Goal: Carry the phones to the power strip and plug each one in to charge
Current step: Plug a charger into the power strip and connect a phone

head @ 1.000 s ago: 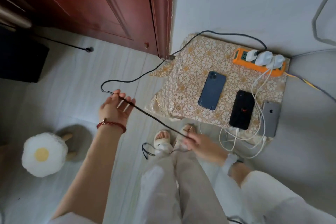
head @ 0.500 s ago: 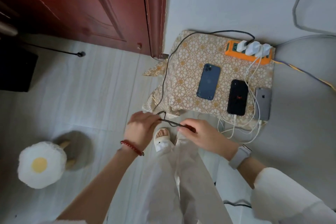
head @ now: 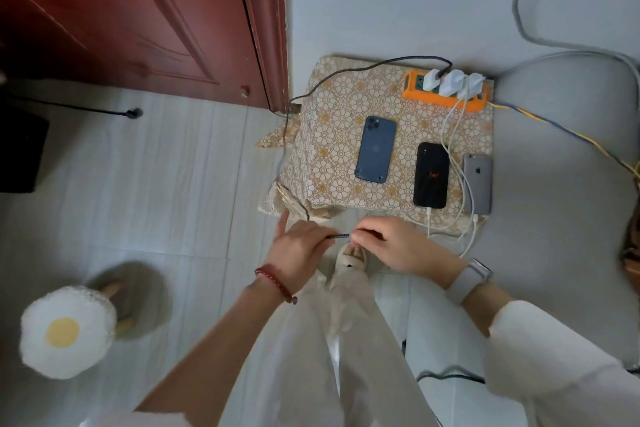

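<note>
1. Orange power strip [head: 446, 99] with white chargers [head: 453, 81], at the far right corner of a cloth [head: 332, 135] patterned with white and gold flowers.
2. Blue phone [head: 375, 153], black phone [head: 431, 175], grey phone [head: 478, 184].
3. Black cable [head: 346, 74]; white cables [head: 457, 135].
4. Red-brown door [head: 138, 17].

white sleeves [head: 540, 350], pale cream trousers [head: 346, 340], a red beaded bracelet [head: 275, 282] and a light grey watch [head: 468, 279].

There is just one camera, worn on the person's head. It looks almost straight down at the floor [head: 173, 184] from standing height. The person's own arms and legs fill the bottom, close up. The door [head: 138, 17] and wall sit at the top.
</note>
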